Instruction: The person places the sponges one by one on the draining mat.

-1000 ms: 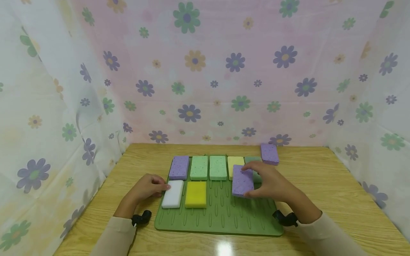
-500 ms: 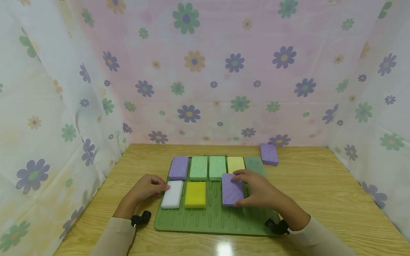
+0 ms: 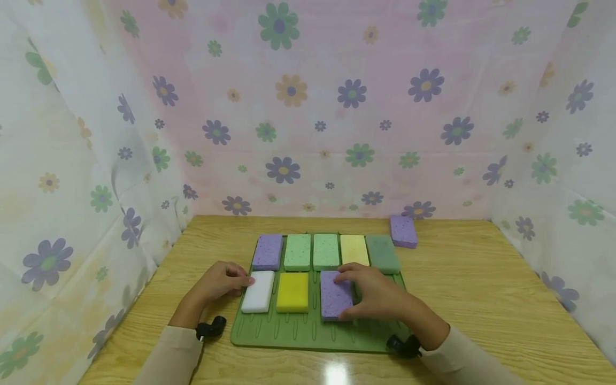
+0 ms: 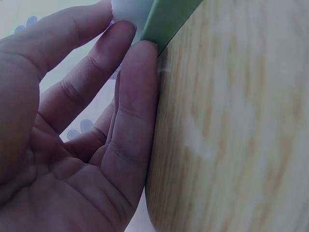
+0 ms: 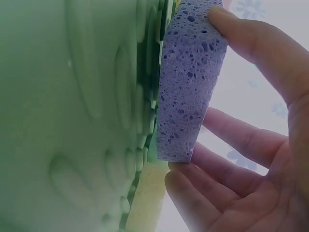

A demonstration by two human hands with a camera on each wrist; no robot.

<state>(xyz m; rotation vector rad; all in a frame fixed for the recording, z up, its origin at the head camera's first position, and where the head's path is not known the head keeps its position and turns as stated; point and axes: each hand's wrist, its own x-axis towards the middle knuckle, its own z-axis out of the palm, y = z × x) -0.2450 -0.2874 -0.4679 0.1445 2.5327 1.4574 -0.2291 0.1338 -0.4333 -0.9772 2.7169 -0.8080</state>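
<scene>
My right hand (image 3: 375,294) grips a purple sponge (image 3: 336,299) by its far and near ends, thumb at one end and fingertips at the other. The sponge lies flat over the green ridged mat (image 3: 289,334), right of a yellow sponge (image 3: 292,292); whether it touches the ridges is hard to tell. In the right wrist view the pores of the purple sponge (image 5: 188,87) show clearly. At the mat's left edge my left hand (image 3: 222,280) touches a white sponge (image 3: 258,291) with its thumb. The left wrist view shows its fingers (image 4: 137,96) fairly straight, tips against sponge and mat edge.
Along the mat's back stand a purple sponge (image 3: 267,251), two mint-green sponges (image 3: 298,251), a pale yellow sponge (image 3: 353,249) and a grey-green sponge (image 3: 382,254). Another purple sponge (image 3: 403,231) lies on the wooden table (image 3: 457,267) behind the mat. Flowered cloth (image 3: 317,144) walls surround the table.
My right hand has carried the purple sponge leftward and toward me, lowering it beside the yellow sponge. The grey-green and pale yellow sponges have come more into view. My left hand has stayed put.
</scene>
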